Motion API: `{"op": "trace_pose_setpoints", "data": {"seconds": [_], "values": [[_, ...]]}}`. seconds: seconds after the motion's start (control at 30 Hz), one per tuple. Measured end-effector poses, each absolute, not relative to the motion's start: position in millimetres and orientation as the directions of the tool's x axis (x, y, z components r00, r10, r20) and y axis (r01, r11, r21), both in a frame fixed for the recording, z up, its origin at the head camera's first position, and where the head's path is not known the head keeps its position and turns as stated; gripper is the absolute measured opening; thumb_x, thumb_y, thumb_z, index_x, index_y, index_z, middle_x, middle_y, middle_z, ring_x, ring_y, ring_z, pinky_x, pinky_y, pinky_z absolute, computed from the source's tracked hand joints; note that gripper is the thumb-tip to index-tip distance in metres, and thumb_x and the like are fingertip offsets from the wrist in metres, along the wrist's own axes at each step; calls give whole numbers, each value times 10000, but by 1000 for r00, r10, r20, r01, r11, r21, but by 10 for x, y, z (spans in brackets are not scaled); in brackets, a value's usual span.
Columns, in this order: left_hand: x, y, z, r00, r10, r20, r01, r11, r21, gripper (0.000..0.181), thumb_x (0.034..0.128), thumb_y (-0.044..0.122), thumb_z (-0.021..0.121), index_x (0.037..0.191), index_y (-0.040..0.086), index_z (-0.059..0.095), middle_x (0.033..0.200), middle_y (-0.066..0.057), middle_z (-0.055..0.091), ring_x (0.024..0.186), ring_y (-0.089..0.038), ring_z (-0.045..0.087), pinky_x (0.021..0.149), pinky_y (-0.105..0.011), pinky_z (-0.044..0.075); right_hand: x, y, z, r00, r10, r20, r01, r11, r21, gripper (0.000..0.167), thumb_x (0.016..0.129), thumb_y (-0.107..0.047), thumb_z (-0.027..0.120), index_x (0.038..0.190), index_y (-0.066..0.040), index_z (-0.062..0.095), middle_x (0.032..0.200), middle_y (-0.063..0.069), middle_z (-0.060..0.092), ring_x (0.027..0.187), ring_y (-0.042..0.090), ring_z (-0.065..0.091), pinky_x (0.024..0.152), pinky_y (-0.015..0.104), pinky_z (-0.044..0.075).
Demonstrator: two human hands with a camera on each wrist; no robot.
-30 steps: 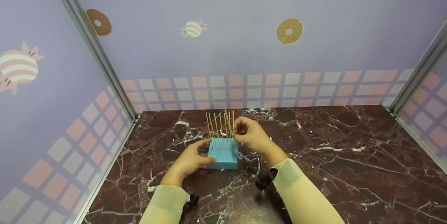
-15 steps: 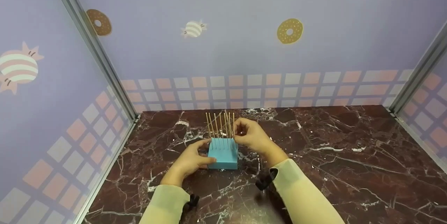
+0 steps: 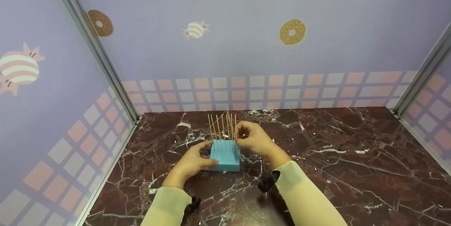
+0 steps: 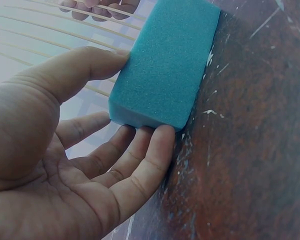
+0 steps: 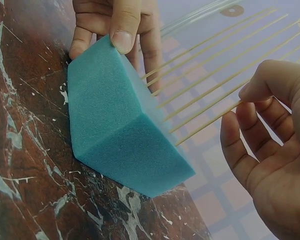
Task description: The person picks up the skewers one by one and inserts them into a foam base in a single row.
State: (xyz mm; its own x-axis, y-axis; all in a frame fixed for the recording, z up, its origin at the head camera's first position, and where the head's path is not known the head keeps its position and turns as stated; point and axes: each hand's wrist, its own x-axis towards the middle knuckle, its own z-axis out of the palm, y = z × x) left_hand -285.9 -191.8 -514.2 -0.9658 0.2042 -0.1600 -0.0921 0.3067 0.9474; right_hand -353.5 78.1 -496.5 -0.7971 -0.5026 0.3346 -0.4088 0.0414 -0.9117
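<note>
A light-blue foam block (image 3: 225,161) stands on the marbled tabletop with several thin wooden skewers (image 3: 218,127) rising from its top towards the back. My left hand (image 3: 190,162) holds the block's left side, the thumb on the top edge and the fingers against the side face, as the left wrist view shows. At the right end of the row, my right hand (image 3: 259,139) pinches one skewer (image 5: 205,126) between thumb and fingers. That skewer's lower end meets the top of the foam beside the others; how deep it sits is hidden.
Dark red marbled tabletop (image 3: 352,169) surrounds the block. A lilac patterned wall (image 3: 246,53) closes the back, and another side wall (image 3: 42,120) rises at the left. Metal corner posts (image 3: 95,46) stand at the far corners.
My right hand and the skewer it pinches have come down slightly towards the block. The left hand and the foam block hold their place.
</note>
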Motion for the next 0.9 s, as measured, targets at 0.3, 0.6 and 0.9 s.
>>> {"op": "trace_pose_setpoints", "data": {"seconds": [0.3,0.6,0.9], "values": [[-2847,-1921,-5124,-965,208,-158,-86,319,944,909,951,73,903,1735,64,441,1633,-287,539,1095,-257,764,872,-451,718,-3541,779,-4978,-801,-500,329,-401,40,-915,197,863,111,694,1046,163,641,897,-78,651,840,91,636,711,189,540],[-2843,-1919,-5139,-966,207,-152,-82,313,946,914,934,56,906,1726,49,450,1628,-290,549,1078,-248,769,875,-440,722,-3568,771,-5014,-805,-499,321,-394,44,-918,174,844,124,676,1006,141,613,878,-77,623,806,94,598,686,191,512],[-2845,-1922,-5141,-966,212,-147,-70,331,941,923,927,83,917,1726,60,456,1583,-287,576,1041,-237,765,830,-405,716,-3542,770,-5000,-802,-523,288,-371,58,-927,221,865,93,714,1064,129,628,897,-33,621,819,125,581,706,202,515]]}}
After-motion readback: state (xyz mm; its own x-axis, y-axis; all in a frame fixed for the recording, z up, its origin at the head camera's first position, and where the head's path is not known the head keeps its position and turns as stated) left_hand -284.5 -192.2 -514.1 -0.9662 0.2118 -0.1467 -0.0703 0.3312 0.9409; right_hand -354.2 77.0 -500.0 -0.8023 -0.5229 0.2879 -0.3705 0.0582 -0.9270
